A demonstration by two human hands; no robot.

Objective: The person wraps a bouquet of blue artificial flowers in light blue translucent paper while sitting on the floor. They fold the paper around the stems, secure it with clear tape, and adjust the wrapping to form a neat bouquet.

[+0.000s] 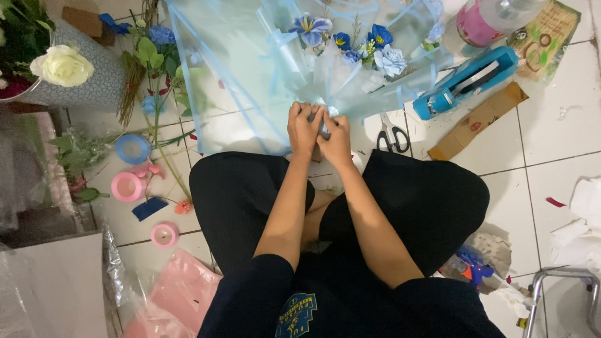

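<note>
A bouquet of blue flowers [369, 47] lies on the white tiled floor, wrapped in pale blue translucent paper [250, 69]. My left hand [305, 128] and my right hand [338, 138] press side by side on the gathered neck of the wrapping, where a pale blue ribbon shows between the fingers. Both hands pinch that neck. I sit cross-legged in black trousers just behind it.
Black-handled scissors [393, 139] lie right of my hands, a blue tape dispenser [466, 81] and a cardboard strip [479, 122] beyond. Pink and blue ribbon rolls [128, 186] and loose stems sit left, with a white rose [62, 66] in a grey pot.
</note>
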